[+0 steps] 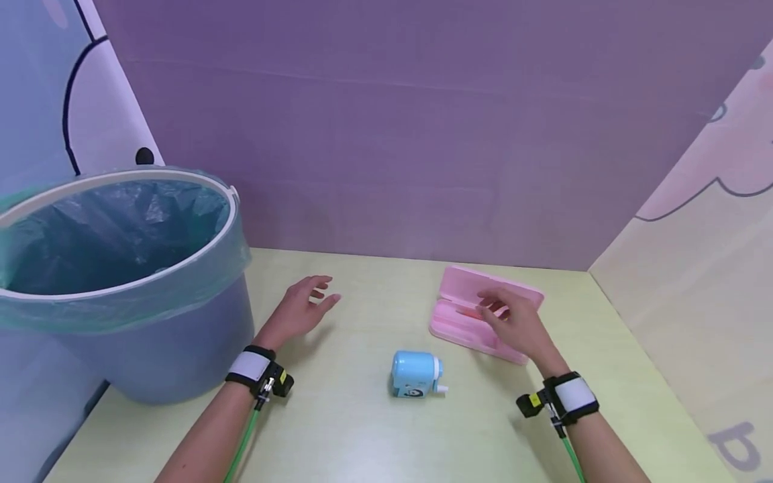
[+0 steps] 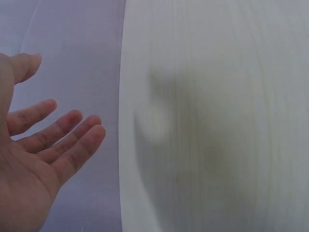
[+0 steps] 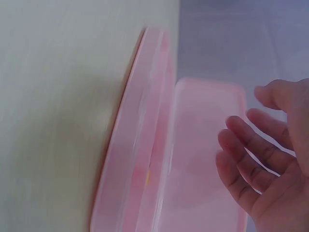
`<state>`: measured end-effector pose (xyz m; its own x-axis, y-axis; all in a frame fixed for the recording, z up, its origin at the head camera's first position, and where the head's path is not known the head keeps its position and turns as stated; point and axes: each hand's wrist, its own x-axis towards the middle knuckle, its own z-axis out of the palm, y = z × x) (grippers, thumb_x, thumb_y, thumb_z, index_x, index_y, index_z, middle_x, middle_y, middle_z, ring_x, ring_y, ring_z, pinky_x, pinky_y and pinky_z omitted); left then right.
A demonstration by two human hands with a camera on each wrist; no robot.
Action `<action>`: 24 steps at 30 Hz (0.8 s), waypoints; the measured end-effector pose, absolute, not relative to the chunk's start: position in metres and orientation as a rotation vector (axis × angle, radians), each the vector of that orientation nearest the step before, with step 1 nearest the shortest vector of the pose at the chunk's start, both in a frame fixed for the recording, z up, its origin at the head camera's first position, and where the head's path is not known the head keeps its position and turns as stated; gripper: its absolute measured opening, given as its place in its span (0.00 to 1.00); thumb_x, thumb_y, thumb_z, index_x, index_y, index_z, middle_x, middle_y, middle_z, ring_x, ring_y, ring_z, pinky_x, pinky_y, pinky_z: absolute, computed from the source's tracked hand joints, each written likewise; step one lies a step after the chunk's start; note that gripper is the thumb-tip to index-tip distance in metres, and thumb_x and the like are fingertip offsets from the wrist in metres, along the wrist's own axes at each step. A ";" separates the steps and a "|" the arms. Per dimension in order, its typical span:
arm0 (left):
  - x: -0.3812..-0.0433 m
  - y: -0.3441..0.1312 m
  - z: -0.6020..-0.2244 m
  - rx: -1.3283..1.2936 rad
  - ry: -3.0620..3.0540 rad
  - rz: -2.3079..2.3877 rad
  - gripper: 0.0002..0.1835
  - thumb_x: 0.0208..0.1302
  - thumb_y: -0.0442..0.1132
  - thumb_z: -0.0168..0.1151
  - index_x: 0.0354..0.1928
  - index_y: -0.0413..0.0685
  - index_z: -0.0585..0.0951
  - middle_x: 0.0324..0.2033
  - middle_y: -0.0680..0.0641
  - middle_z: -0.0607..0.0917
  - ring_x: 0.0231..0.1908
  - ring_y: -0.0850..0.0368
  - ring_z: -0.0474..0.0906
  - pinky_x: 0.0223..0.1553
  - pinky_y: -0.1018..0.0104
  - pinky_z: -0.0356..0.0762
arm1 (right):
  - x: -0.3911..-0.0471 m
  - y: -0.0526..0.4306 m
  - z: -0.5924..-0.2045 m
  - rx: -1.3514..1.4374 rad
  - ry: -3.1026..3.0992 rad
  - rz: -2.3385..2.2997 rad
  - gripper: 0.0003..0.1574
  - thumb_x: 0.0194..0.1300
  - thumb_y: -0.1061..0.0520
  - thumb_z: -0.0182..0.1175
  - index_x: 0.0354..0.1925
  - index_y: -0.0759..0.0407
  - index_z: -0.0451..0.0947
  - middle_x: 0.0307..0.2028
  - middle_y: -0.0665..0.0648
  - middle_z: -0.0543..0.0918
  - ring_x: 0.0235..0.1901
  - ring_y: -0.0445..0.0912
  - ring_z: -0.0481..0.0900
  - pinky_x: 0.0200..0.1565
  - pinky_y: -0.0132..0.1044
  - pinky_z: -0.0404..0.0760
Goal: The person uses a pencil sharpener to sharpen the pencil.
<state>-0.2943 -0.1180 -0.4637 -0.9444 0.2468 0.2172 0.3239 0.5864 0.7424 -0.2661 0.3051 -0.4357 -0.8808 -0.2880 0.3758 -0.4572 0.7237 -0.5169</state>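
Note:
A pink pencil case (image 1: 449,322) lies with its lid (image 3: 207,145) folded back on the table. Inside it, a thin orange-red pencil-like stick (image 1: 468,313) shows beside my right fingertips. My right hand (image 1: 513,322) hovers over the case, its fingers loosely bent and holding nothing in the right wrist view. To the left, my left hand (image 1: 302,305) hangs above the table with relaxed fingers, palm visible and bare in the left wrist view. Between the two hands and closer to me stands a blue pencil sharpener (image 1: 414,373) with a white crank at its right.
A large blue-grey bin (image 1: 181,355) with a green plastic liner stands at the left, its white rim high above the table (image 1: 350,429). A purple wall (image 1: 386,134) closes off the back. A pale printed wall (image 1: 694,302) runs along the right side.

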 end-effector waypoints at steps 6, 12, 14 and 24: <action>-0.290 -0.122 -0.467 -0.474 -2.732 -1.293 0.29 0.69 0.49 0.58 0.66 0.42 0.69 0.57 0.36 0.77 0.54 0.40 0.76 0.52 0.47 0.76 | -0.287 0.325 -0.455 0.536 -2.766 0.594 0.13 0.60 0.62 0.65 0.45 0.61 0.80 0.33 0.54 0.82 0.31 0.47 0.77 0.33 0.41 0.79; -0.289 -0.116 -0.471 -0.475 -2.746 -1.312 0.29 0.69 0.50 0.58 0.66 0.42 0.69 0.57 0.36 0.76 0.54 0.40 0.76 0.52 0.47 0.76 | -0.288 0.334 -0.469 0.471 -2.834 0.391 0.06 0.57 0.60 0.70 0.35 0.58 0.84 0.24 0.51 0.78 0.25 0.46 0.72 0.29 0.38 0.72; -0.290 -0.114 -0.471 -0.482 -2.749 -1.313 0.29 0.69 0.50 0.58 0.66 0.42 0.69 0.58 0.36 0.76 0.55 0.40 0.76 0.53 0.46 0.75 | -0.287 0.335 -0.472 0.444 -2.845 0.356 0.06 0.55 0.59 0.72 0.33 0.58 0.85 0.23 0.52 0.79 0.24 0.46 0.72 0.30 0.39 0.72; -0.287 -0.100 -0.472 -0.511 -2.725 -1.341 0.28 0.69 0.48 0.59 0.65 0.42 0.70 0.55 0.37 0.78 0.54 0.41 0.76 0.53 0.48 0.76 | -0.276 0.349 -0.477 0.380 -2.882 0.409 0.05 0.57 0.59 0.70 0.33 0.59 0.84 0.23 0.51 0.78 0.23 0.45 0.70 0.28 0.38 0.70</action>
